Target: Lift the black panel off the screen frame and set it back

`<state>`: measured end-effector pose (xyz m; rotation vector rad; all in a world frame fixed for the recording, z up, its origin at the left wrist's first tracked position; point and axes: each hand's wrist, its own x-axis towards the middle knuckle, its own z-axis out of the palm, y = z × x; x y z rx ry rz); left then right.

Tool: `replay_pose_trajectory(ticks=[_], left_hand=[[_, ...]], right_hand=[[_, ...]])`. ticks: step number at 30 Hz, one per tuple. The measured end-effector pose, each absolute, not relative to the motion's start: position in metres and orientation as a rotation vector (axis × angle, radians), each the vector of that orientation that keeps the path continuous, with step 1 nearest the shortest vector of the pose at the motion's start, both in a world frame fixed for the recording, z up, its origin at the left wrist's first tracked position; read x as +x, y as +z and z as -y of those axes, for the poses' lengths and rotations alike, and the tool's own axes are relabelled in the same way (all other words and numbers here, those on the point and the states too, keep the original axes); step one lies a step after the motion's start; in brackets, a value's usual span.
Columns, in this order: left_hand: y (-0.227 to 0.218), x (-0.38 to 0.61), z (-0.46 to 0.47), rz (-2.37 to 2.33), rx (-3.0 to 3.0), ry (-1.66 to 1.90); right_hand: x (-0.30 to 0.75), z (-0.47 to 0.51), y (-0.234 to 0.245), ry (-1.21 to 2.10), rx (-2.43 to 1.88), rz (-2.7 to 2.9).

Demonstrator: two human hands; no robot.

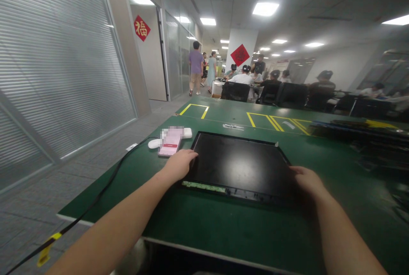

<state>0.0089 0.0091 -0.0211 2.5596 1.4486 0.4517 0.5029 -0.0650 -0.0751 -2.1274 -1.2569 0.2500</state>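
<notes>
A black flat screen panel [241,165] lies face up on the green table [207,219], with a strip of green circuit board along its near edge. My left hand [180,163] grips the panel's left edge, fingers curled over it. My right hand [308,181] grips the panel's right near corner, fingers wrapped around the edge. Both forearms reach in from the bottom of the view.
A pink phone [170,143] and a white device [187,133] lie left of the panel. A black cable [105,189] runs off the table's left edge. Yellow tape outlines [276,121] mark the far table. Dark stacked parts [361,132] sit at right. Several people sit and walk beyond.
</notes>
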Motion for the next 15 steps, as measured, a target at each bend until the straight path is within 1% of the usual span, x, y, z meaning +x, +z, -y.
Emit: replay_pose_trajectory(ticks=[6, 15], left_hand=[[-0.026, 0.012, -0.009, -1.481, 2.579, 0.438], [-0.023, 0.021, -0.011, -1.540, 2.572, 0.436]], right_hand=[[0.500, 0.065, -0.073, 0.346, -2.141, 1.189], [0.499, 0.064, -0.072, 0.332, -2.102, 1.206]])
